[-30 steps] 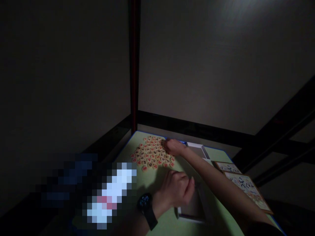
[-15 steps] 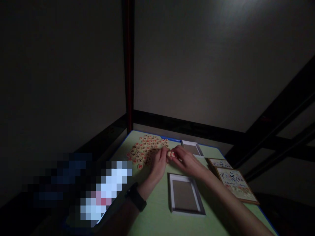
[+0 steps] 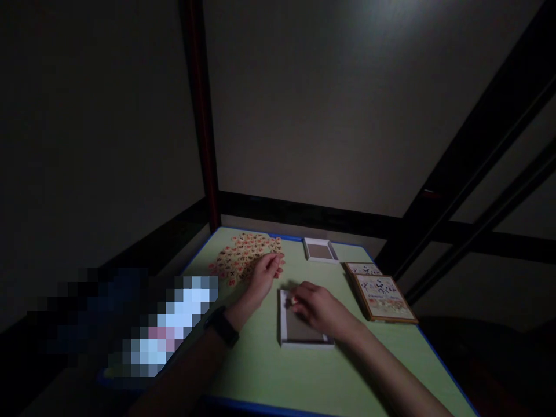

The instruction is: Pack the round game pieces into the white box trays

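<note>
Now the right hand (image 3: 319, 307) is over the white-rimmed box (image 3: 299, 331), and its fingertips are closed on one small round piece (image 3: 294, 300), above the far left part of this box. Whether the piece touches the box, I cannot tell. The left hand (image 3: 260, 276) is apart from the right one; it is beyond the box and to its left, with bent fingers, at the near right edge of the group of round pieces (image 3: 238, 255). If these fingers hold something, I cannot tell. The group lies flat on the green table (image 3: 269, 370), beyond the box and to its left (many pieces carry red or dark characters). A second box (image 3: 320, 251), also open, is beyond the white-rimmed box. To the right of it lie two flat cases (image 3: 384, 295) with dark writing. A dark watch (image 3: 222, 325), on the left wrist, is to its left.
</note>
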A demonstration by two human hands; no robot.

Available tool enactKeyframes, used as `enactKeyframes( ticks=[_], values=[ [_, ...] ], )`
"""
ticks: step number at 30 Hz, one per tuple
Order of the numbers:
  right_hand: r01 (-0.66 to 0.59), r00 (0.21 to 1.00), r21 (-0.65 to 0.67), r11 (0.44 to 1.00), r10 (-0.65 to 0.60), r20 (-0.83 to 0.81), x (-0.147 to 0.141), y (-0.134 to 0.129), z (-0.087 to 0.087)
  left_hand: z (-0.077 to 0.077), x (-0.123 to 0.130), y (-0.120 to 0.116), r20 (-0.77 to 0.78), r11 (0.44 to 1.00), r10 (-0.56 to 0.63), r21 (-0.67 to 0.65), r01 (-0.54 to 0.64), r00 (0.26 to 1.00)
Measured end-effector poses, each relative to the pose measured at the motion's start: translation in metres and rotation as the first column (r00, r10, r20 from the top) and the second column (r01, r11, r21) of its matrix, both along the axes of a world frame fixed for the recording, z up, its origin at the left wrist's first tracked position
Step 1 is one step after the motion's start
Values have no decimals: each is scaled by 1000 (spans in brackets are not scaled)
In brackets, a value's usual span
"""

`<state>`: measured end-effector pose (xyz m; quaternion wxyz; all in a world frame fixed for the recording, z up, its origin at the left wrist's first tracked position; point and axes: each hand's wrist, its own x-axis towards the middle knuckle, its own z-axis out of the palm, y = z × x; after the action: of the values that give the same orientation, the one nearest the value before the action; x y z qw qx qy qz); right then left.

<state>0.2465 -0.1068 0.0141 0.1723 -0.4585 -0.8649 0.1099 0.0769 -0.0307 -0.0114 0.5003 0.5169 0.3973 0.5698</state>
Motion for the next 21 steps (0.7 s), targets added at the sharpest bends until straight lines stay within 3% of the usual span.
enactKeyframes(
  ticks=[4,9,15,21],
  values=[
    [104,983,4,995,-104,150,-11,2,-9,-3,1,0,-126,1000,1,24,2,992],
    [62,995,-43,997,-59,75,-10,2,-7,-10,6,2,-225,999,-17,24,23,974],
    [133,991,-49,990,-133,20,-12,6,-18,-14,13,-2,-168,992,-104,-92,89,980],
    [201,970,-2,980,-199,138,-21,8,-17,-9,14,-4,-187,992,-98,-92,82,978]
  ],
)
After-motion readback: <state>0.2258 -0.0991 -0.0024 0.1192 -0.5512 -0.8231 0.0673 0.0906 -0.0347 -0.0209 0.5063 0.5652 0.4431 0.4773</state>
